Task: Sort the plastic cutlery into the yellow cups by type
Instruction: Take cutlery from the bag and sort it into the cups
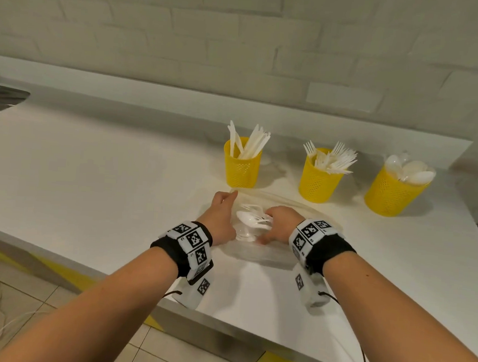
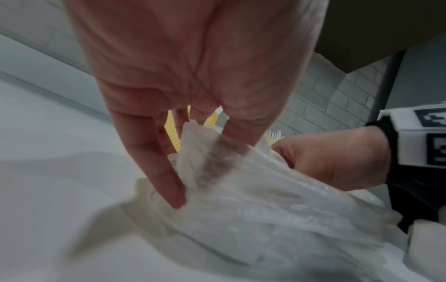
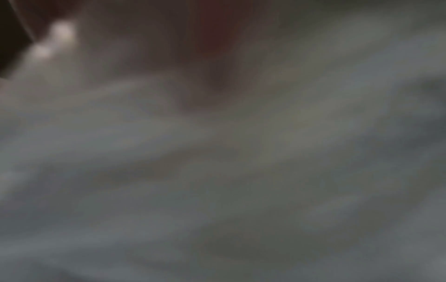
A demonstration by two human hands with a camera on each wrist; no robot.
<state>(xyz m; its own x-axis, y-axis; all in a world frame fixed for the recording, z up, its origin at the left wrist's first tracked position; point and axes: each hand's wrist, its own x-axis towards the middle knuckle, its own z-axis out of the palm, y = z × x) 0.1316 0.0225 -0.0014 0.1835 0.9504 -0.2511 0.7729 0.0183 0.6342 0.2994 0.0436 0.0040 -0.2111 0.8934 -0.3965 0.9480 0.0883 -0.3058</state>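
Note:
A clear plastic bag [image 1: 258, 253] lies on the white counter in front of three yellow mesh cups. The left cup [image 1: 242, 168] holds knives, the middle cup [image 1: 318, 183] forks, the right cup [image 1: 392, 194] spoons. My left hand [image 1: 229, 196] pinches the bag's open edge [image 2: 193, 133] and holds it up. My right hand [image 1: 274, 220] is inside the bag, its fingers curled round a small bunch of white cutlery [image 1: 253, 219] with a spoon and forks in it. The same right hand [image 2: 333, 158] shows behind the film in the left wrist view. The right wrist view is dim and blurred.
The counter [image 1: 104, 185] runs to a raised ledge and a white brick wall behind the cups. Its front edge is close to my forearms, with tiled floor [image 1: 25, 307] below. A metal sink rim [image 1: 3, 93] shows at the far left.

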